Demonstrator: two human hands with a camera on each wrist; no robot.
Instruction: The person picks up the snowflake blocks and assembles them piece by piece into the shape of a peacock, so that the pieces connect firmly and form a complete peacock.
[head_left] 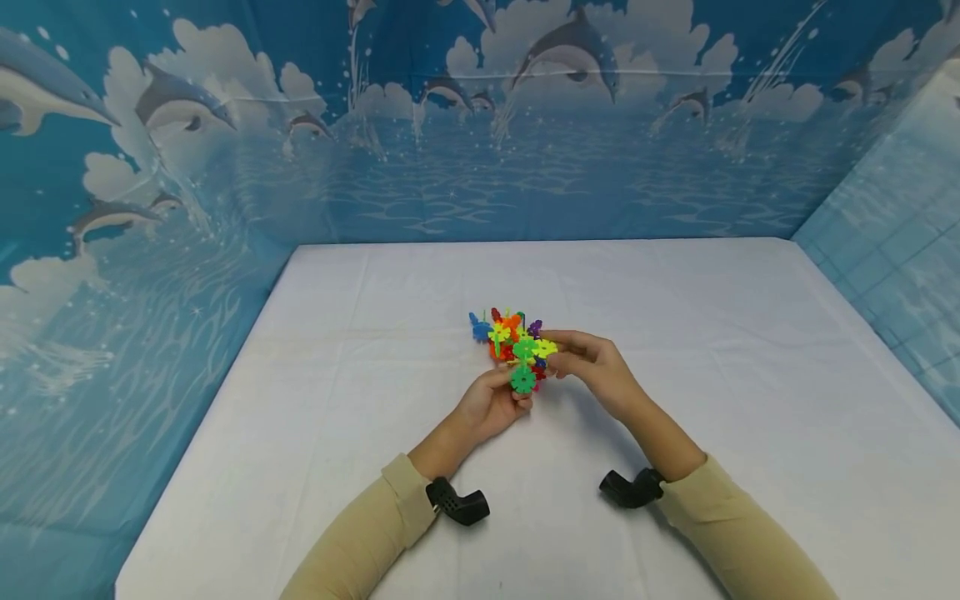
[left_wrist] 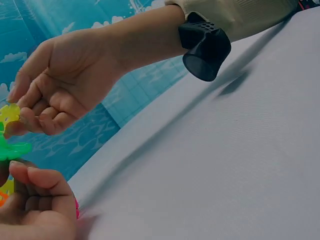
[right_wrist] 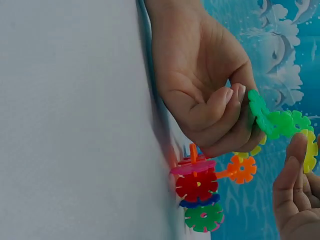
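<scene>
Around the two hands the white table [head_left: 675, 333] lies bare to its edges. Left hand [head_left: 491, 404] pinches the green disc [head_left: 522, 380] of the snowflake-disc cluster [head_left: 513, 342]; right hand [head_left: 596, 371] pinches its yellow disc [head_left: 546, 347]. Only the right wrist view shows the cluster's lower discs touching the cloth.

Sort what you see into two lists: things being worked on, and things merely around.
In use: left hand holding a green snowflake disc; right hand pinching a yellow disc; the joined cluster of discs.

Merely around: white tablecloth; dolphin backdrop.
</scene>
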